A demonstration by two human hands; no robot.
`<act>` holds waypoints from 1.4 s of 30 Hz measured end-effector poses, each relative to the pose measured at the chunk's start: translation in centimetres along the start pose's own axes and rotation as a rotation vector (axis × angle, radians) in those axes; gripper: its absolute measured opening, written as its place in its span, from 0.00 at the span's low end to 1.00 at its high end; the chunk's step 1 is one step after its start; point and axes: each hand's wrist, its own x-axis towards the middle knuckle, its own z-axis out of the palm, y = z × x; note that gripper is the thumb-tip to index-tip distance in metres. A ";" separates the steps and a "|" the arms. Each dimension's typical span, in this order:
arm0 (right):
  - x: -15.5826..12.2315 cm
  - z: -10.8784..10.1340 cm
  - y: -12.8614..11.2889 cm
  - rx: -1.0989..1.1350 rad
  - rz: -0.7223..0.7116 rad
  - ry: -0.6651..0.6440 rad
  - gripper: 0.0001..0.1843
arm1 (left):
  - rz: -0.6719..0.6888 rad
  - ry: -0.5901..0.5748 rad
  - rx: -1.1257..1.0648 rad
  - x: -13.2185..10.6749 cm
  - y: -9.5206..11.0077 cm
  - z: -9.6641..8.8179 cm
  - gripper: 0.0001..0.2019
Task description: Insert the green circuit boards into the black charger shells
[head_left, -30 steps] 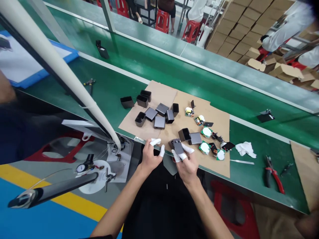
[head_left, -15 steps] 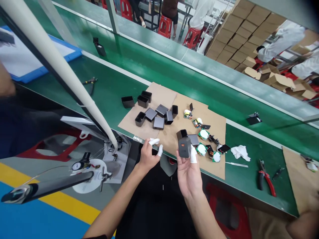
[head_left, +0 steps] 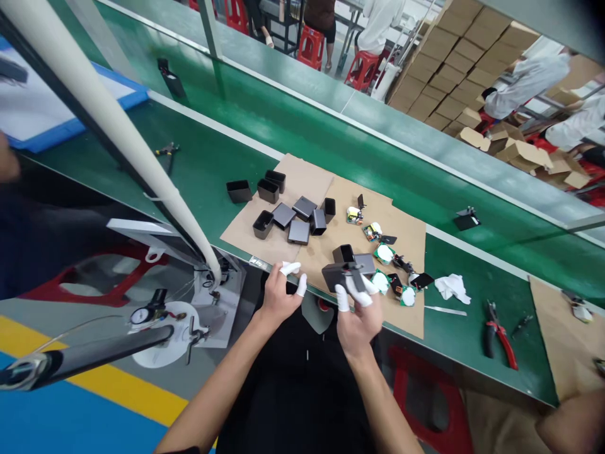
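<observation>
My right hand grips a dark grey charger between white-covered fingertips, above the cardboard's front edge. The charger is tilted, with a narrow side towards me. My left hand hovers by the bench edge, thumb and forefinger apart in white finger covers, with nothing between them. Behind the charger stands an open black case beside a grey case lying flat. Several more cases, among them a grey one, lie beyond my hands. Circuit boards with white pads, such as this board, lie to the right.
Brown cardboard covers part of the green bench. To the right are a white tissue, a metal strip and red-handled pliers. A pale post slants across the left. Another person's arm shows at lower right.
My right hand has turned the charger, so its face with the orange mark no longer shows, and the fingers now grip it from above. My left hand stays nearly still.
</observation>
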 end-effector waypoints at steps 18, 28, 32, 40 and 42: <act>-0.9 0.5 3.8 -0.276 -0.302 -0.106 0.14 | -0.015 -0.012 -0.017 -0.1 0.1 -0.3 0.14; -0.6 0.6 3.5 -0.317 -0.274 -0.140 0.19 | -0.041 -0.020 -0.050 -0.6 -0.3 -0.3 0.14; -0.7 0.6 3.1 -0.331 -0.283 -0.165 0.19 | -0.058 -0.033 -0.080 -0.8 -0.3 -0.5 0.13; -1.3 0.8 2.4 -0.346 -0.424 -0.110 0.15 | -0.146 -0.022 -0.121 -1.0 0.7 -1.4 0.12; -1.8 0.4 1.3 -0.289 -0.450 -0.040 0.19 | -0.155 -0.014 -0.078 -0.9 1.9 -2.3 0.12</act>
